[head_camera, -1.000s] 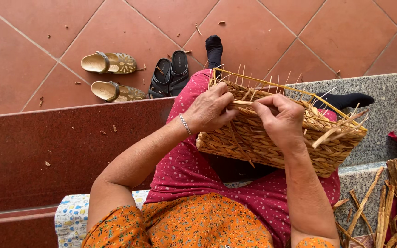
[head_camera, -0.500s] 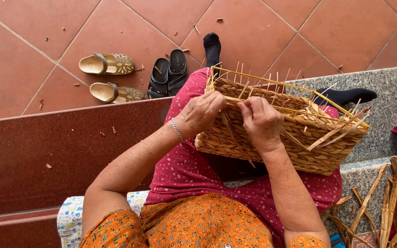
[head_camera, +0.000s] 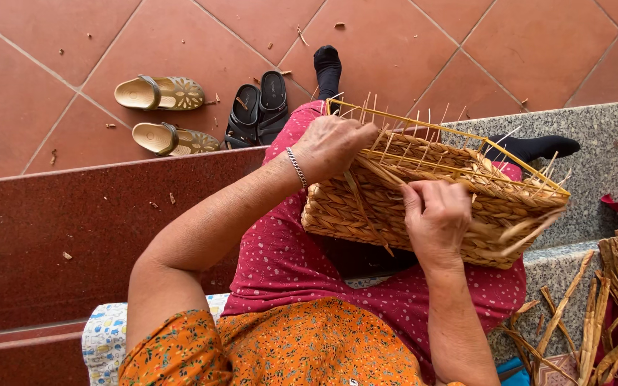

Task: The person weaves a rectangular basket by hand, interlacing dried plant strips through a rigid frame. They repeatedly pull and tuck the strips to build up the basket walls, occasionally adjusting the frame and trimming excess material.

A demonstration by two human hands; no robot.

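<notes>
The half-woven straw basket (head_camera: 430, 200) lies on its side across your lap in the pink dotted skirt (head_camera: 302, 264), its yellow wire rim (head_camera: 438, 132) and loose stake ends just beyond your fingertips. Your left hand (head_camera: 330, 146) rests on the basket's near corner, fingers curled over the weave, and a straw strand (head_camera: 366, 207) runs down from beneath them. Your right hand (head_camera: 438, 214) lies just below the rim with its fingers pinched on the strands of the weave there.
</notes>
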